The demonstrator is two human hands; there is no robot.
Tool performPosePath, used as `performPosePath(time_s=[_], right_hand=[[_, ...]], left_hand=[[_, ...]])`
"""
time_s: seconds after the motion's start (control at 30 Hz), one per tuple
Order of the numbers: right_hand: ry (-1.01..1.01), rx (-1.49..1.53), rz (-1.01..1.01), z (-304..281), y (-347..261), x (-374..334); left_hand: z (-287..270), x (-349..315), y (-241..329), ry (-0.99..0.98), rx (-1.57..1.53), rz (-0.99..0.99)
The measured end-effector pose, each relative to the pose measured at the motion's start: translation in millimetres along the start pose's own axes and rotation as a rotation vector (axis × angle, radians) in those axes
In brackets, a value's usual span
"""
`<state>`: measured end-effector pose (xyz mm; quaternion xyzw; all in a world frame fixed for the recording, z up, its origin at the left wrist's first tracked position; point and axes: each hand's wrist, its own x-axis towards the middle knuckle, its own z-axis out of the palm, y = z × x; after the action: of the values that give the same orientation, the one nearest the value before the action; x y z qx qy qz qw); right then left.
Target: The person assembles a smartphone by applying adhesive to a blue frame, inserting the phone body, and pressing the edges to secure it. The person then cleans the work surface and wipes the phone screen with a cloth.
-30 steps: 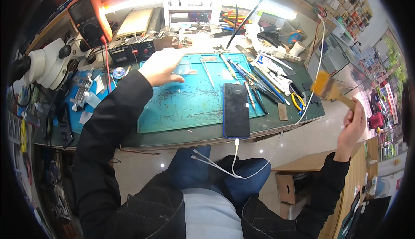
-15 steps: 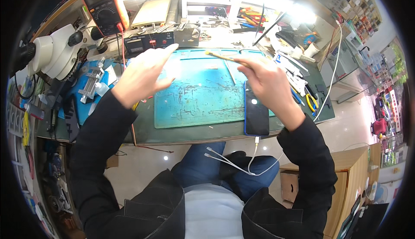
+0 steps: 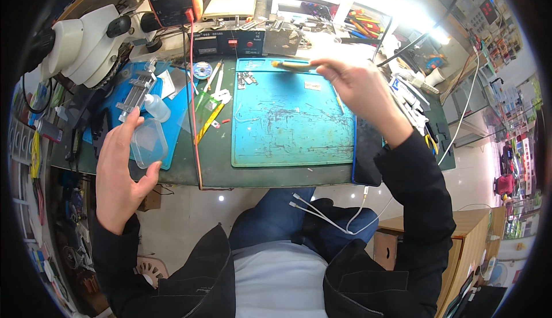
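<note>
Right hand [image 3: 359, 88] pinches the brush [image 3: 293, 65], upper centre, likely sweeping the mat [image 3: 287, 137]; next stroke wants bristles low. Left hand [image 3: 122, 171] spreads around the clear box [image 3: 150, 144], centre left; can't tell if gripping.

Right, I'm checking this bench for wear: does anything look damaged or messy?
The blue mat looks scratched and darkened across its middle, suggesting wear; small parts lie loose on its upper left.
</note>
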<state>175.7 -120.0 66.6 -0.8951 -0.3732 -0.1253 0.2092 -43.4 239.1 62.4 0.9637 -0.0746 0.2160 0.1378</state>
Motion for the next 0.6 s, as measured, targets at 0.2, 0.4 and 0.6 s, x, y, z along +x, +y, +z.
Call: performPosePath(time_s=[0.2,0.4,0.6], right_hand=[[-0.033,0.330,0.013,-14.3,-8.2,1.9],[-0.167,-0.133,-0.006,-0.1,-4.4,6.5],[-0.113,0.465,0.004,-18.6,-19.3,-11.1]], left_hand=[[-5.8,-9.4,-6.6,-0.046,0.001,-0.045],[-13.3,-19.8,-2.5,-0.038,0.011,-0.039],[-22.3,-47.4,2.7,-0.027,0.061,-0.144]])
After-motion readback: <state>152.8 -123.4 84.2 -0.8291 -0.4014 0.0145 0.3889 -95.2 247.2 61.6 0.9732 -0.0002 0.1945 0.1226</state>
